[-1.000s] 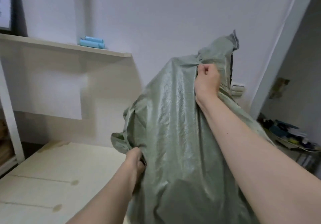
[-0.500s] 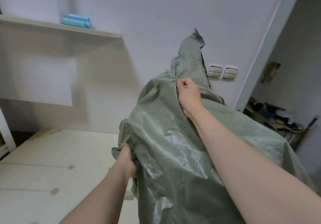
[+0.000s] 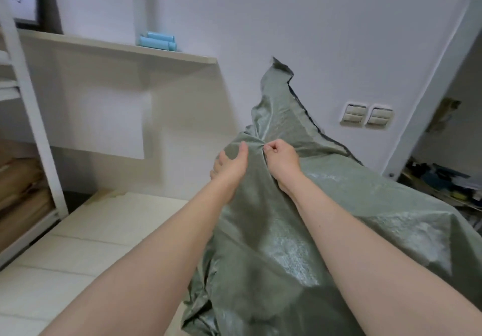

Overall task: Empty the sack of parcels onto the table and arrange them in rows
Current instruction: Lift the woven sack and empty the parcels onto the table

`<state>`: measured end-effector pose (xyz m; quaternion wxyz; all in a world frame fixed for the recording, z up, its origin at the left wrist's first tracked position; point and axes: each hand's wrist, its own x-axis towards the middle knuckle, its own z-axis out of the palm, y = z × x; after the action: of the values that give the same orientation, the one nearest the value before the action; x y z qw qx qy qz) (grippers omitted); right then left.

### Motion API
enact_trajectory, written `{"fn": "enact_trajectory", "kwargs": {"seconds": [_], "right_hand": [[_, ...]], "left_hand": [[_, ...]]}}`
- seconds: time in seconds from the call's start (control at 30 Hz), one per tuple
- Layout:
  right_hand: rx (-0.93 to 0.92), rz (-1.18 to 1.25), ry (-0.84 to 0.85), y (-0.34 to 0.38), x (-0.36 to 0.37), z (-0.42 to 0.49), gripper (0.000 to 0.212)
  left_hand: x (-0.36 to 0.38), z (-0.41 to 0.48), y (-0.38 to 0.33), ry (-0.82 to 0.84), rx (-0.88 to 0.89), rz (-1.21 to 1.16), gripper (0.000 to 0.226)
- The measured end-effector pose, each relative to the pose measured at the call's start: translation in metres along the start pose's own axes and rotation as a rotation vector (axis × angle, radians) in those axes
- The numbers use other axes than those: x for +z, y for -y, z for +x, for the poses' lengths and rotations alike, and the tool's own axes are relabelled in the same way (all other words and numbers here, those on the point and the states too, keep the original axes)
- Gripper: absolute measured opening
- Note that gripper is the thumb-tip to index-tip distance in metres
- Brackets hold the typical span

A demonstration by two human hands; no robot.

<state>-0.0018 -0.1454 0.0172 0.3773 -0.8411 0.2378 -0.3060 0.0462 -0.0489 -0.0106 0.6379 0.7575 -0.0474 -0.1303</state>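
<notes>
A large grey-green woven sack [image 3: 273,244] drapes from the wall side down across the right part of the pale table [image 3: 78,252]. My right hand [image 3: 280,159] pinches a bunched fold of the sack near its upper part. Just left of it, my left hand [image 3: 230,166] lies against the fabric, thumb up on the cloth and fingers spread on its left edge. One corner of the sack [image 3: 277,68] sticks up against the wall. No parcels are visible; the sack hides whatever is under or inside it.
A shelf [image 3: 117,48] on the wall carries light-blue rolls [image 3: 157,42]. A white rack post [image 3: 34,127] with brown boxes [image 3: 20,192] stands at the left. Wall switches [image 3: 366,115] are at the right, and cluttered items [image 3: 443,179] lie past the doorway.
My left hand let go of the sack's lower edge and rose to beside my right hand. The sack's top has dropped lower and the fabric spreads flatter.
</notes>
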Motion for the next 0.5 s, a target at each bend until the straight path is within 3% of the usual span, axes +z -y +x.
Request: {"fn": "enact_trajectory", "kwargs": {"seconds": [0.1, 0.2, 0.37, 0.5], "right_hand": [[-0.030, -0.127, 0.064, -0.006, -0.013, -0.008, 0.022], [-0.031, -0.162, 0.109, -0.015, -0.029, -0.017, 0.019], [0.022, -0.220, 0.169, -0.033, -0.055, -0.033, 0.017], [0.065, -0.346, 0.052, -0.049, -0.062, -0.047, 0.018]], "left_hand": [[0.019, 0.003, -0.020, -0.027, 0.116, 0.162, 0.093], [0.037, 0.003, -0.033, -0.045, 0.063, 0.279, 0.092], [0.065, 0.005, -0.025, -0.039, 0.018, 0.440, 0.052], [0.076, -0.002, -0.015, -0.071, 0.022, 0.409, 0.039]]}}
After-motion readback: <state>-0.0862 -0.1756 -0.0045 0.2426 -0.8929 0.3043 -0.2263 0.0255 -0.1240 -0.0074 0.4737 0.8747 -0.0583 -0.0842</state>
